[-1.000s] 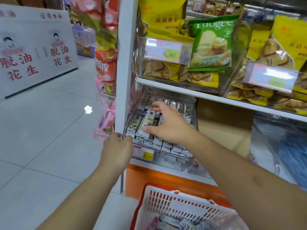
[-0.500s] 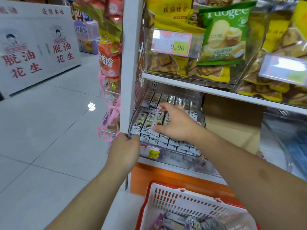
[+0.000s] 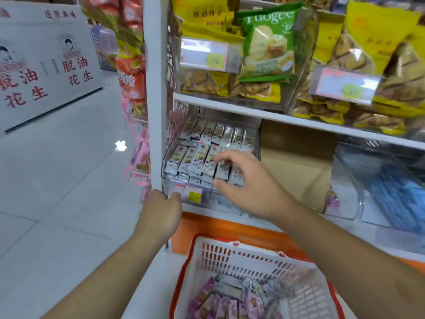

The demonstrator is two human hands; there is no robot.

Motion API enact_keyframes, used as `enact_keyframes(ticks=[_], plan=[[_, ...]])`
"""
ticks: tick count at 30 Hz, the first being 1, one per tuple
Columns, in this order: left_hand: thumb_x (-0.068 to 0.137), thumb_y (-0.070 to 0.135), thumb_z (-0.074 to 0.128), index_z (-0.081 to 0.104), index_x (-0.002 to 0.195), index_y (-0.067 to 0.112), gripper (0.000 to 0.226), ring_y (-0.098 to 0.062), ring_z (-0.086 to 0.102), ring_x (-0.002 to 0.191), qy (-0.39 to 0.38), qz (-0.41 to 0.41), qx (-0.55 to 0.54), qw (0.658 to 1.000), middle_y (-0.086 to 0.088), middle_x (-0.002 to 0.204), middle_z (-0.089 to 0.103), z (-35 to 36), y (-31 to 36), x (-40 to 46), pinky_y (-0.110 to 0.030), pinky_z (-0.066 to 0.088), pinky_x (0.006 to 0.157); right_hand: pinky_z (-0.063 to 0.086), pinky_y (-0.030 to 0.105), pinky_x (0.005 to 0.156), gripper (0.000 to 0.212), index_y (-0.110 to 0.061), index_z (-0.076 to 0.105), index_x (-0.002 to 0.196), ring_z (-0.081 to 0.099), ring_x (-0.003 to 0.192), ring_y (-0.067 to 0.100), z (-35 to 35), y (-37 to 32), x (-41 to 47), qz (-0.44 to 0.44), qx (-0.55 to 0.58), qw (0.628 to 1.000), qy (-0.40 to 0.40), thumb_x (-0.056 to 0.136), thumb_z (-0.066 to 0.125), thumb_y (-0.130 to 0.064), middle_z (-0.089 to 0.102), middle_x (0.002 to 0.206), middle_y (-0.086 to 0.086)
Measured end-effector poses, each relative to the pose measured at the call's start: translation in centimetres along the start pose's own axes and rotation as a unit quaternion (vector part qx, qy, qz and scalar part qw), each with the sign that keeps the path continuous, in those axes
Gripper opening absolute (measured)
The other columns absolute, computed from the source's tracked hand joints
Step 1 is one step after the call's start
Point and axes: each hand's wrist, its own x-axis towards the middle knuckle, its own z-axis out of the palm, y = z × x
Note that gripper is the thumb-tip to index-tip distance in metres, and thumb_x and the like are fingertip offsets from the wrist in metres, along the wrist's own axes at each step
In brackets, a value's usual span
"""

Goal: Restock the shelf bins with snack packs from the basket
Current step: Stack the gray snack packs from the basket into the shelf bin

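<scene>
A: What does the left hand (image 3: pixel 161 210) have hold of?

B: Its fingers curl round the front left corner of the clear shelf bin (image 3: pixel 171 178), beside the white upright (image 3: pixel 155 93).

A: And that bin?

B: It sits on the lower shelf, packed with rows of small snack packs (image 3: pixel 202 157), a price label (image 3: pixel 190 194) on its front.

A: The right hand (image 3: pixel 248 185)?

B: Over the bin's front rows, fingers spread and loosely bent, fingertips at the packs; a grip cannot be made out.

A: The basket (image 3: pixel 253 261)?

B: Below, white with red rim, more packs (image 3: pixel 230 300) inside.
</scene>
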Motion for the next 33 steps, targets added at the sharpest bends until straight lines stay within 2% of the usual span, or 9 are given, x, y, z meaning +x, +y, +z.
enact_keyframes(ticks=[3, 5, 11, 15, 21, 25, 28, 31, 33], plan=[[0.089, 0.04, 0.047, 0.058, 0.094, 0.006, 0.035, -0.041, 0.062, 0.096, -0.055, 0.019, 0.089, 0.994, -0.021, 0.102, 0.066, 3.1, -3.0, -1.2, -0.041, 0.045, 0.073, 0.041, 0.012, 0.079, 0.017, -0.025, 0.068, 0.113, 0.058, 0.095, -0.005, 1.4, 1.5, -5.1, 0.032, 0.044, 0.998, -0.032, 0.096, 0.072, -0.026, 0.065, 0.104, -0.016], [0.096, 0.04, 0.046, 0.059, 0.11, 0.005, 0.04, -0.043, 0.059, 0.109, -0.096, 0.04, 0.168, 0.98, -0.021, 0.117, 0.061, 5.6, -5.4, -2.7, -0.046, 0.048, 0.088, 0.04, 0.012, 0.073, 0.013, -0.025, 0.067, 0.112, 0.055, 0.086, -0.01, 3.4, 4.0, -8.6, 0.092, 0.038, 0.991, -0.093, 0.1, 0.069, -0.028, 0.062, 0.101, -0.016], [0.106, 0.052, 0.033, 0.025, 0.155, 0.011, 0.065, -0.04, 0.048, 0.134, -0.145, 0.019, 0.297, 0.944, -0.019, 0.152, 0.041, 10.9, -13.6, -5.4, -0.053, 0.043, 0.109, 0.055, 0.034, 0.094, 0.02, -0.025, 0.064, 0.119, 0.062, 0.104, 0.009, 11.4, 15.5, -17.2, 0.305, 0.035, 0.93, -0.203, 0.099, 0.067, -0.03, 0.061, 0.111, -0.014], [0.103, 0.06, 0.029, 0.0, 0.161, 0.025, 0.074, -0.034, 0.052, 0.132, -0.114, 0.024, 0.303, 0.946, -0.011, 0.157, 0.037, 12.7, -17.2, -5.7, -0.052, 0.05, 0.102, 0.053, 0.036, 0.103, 0.034, -0.027, 0.064, 0.129, 0.063, 0.119, 0.013, 15.8, 19.5, -19.5, 0.363, 0.061, 0.907, -0.203, 0.097, 0.07, -0.035, 0.063, 0.122, -0.015], [0.1, 0.064, 0.027, 0.004, 0.159, 0.022, 0.076, -0.025, 0.058, 0.121, -0.035, 0.07, 0.364, 0.928, -0.006, 0.147, 0.044, 14.8, -18.8, -5.6, -0.041, 0.058, 0.082, 0.05, 0.033, 0.105, 0.055, -0.02, 0.053, 0.15, 0.058, 0.131, 0.019, 22.6, 21.5, -18.9, 0.383, 0.103, 0.884, -0.247, 0.099, 0.06, -0.038, 0.057, 0.148, -0.002], [0.099, 0.067, 0.026, 0.003, 0.159, 0.023, 0.077, -0.024, 0.057, 0.122, -0.026, 0.069, 0.373, 0.925, -0.004, 0.147, 0.043, 15.1, -19.2, -5.4, -0.04, 0.059, 0.082, 0.057, 0.04, 0.093, 0.039, -0.024, 0.064, 0.13, 0.065, 0.105, 0.018, 26.5, 22.3, -18.2, 0.371, 0.102, 0.889, -0.249, 0.094, 0.07, -0.038, 0.069, 0.118, -0.003], [0.099, 0.067, 0.03, 0.005, 0.159, 0.023, 0.078, -0.025, 0.058, 0.123, -0.024, 0.07, 0.375, 0.924, -0.005, 0.147, 0.043, 15.3, -19.5, -5.3, -0.041, 0.059, 0.082, 0.056, 0.043, 0.101, 0.054, -0.034, 0.062, 0.133, 0.06, 0.116, 0.018, 30.2, 24.4, -19.3, 0.359, 0.05, 0.904, -0.226, 0.083, 0.072, -0.051, 0.065, 0.129, -0.011], [0.099, 0.067, 0.032, 0.005, 0.159, 0.022, 0.08, -0.025, 0.057, 0.124, -0.028, 0.069, 0.384, 0.92, -0.004, 0.148, 0.042, 15.3, -19.6, -5.2, -0.04, 0.059, 0.083, 0.052, 0.039, 0.089, 0.027, -0.03, 0.068, 0.106, 0.056, 0.105, 0.024, 30.6, 23.5, -19.2, 0.335, -0.029, 0.917, -0.213, 0.084, 0.058, -0.041, 0.063, 0.113, -0.007], [0.099, 0.065, 0.034, 0.005, 0.159, 0.021, 0.081, -0.025, 0.057, 0.122, -0.03, 0.076, 0.386, 0.919, -0.005, 0.146, 0.043, 15.2, -19.6, -5.2, -0.039, 0.059, 0.081, 0.048, 0.041, 0.094, 0.016, -0.031, 0.071, 0.099, 0.049, 0.112, 0.026, 30.8, 23.4, -19.4, 0.322, -0.049, 0.915, -0.236, 0.087, 0.065, -0.039, 0.059, 0.116, -0.005]])
